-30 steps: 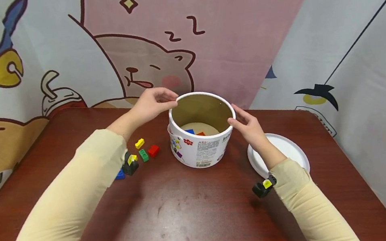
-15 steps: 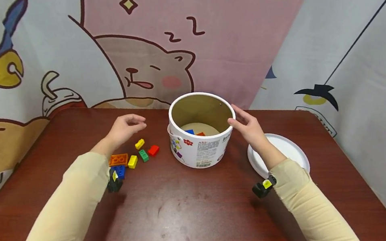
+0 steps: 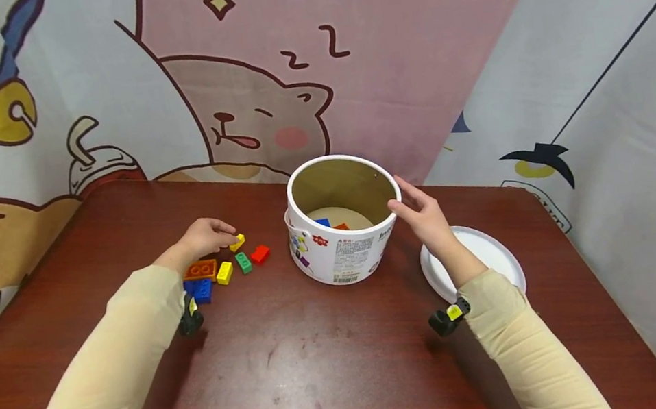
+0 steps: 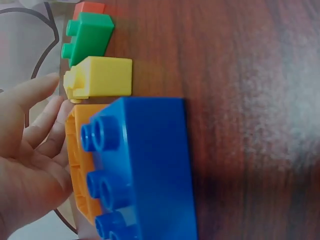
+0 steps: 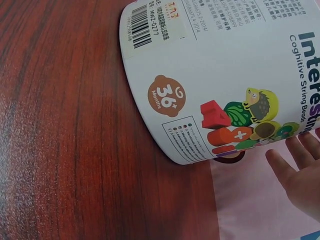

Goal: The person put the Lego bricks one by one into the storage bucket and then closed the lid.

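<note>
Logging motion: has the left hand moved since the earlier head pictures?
Yes: the left hand went left and lower in the head view, away from the white bucket.

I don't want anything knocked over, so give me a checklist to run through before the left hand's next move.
1. Bucket upright and open: ok.
2. Lid off the bucket: ok, lying on the table.
3. Right hand at the bucket's rim: ok.
4. Left hand at the small yellow brick: ok.
5. Firm hold on that brick: cannot tell.
6. Table free of other bricks: not ok; red, green, larger yellow, orange and blue ones lie there.
</note>
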A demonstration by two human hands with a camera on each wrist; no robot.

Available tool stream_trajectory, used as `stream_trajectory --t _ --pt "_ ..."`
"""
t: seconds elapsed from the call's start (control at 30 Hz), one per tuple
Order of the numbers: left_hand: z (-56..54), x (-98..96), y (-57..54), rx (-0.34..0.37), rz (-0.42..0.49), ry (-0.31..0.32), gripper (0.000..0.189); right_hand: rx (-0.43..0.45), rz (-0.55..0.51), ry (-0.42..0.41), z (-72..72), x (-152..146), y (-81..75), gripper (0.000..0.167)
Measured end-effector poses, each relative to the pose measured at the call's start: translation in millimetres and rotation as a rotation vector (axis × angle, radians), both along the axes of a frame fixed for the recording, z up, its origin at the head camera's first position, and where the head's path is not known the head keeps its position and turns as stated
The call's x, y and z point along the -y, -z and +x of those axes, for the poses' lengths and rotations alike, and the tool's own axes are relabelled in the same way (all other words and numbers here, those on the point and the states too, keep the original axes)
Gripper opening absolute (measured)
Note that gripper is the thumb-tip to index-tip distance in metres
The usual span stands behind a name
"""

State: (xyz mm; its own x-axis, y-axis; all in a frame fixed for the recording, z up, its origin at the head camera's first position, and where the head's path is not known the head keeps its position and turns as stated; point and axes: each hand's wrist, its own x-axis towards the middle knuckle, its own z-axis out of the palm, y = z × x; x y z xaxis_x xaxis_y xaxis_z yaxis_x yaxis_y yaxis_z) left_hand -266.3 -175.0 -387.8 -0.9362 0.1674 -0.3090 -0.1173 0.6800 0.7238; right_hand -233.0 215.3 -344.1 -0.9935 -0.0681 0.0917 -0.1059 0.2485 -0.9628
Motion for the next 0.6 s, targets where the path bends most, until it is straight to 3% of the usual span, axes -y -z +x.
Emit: stream_trajectory --t 0.17,0.33,0.6 --pt "0.2 -0.4 1.3 0.029 -0.046 0.016 0.033 -0.005 -0.008 0.004 0.9 0.8 -1.4 0.056" --pt "-0.6 0.0 0.6 0.012 -0.093 0.034 0.027 0.000 -0.015 0.005 0.9 1.1 -2.0 0.056" --pt "-0.3 1.3 -6.0 0.003 -0.046 0.040 0.026 -0.008 -0.019 0.000 0.3 1.3 -0.3 0.055"
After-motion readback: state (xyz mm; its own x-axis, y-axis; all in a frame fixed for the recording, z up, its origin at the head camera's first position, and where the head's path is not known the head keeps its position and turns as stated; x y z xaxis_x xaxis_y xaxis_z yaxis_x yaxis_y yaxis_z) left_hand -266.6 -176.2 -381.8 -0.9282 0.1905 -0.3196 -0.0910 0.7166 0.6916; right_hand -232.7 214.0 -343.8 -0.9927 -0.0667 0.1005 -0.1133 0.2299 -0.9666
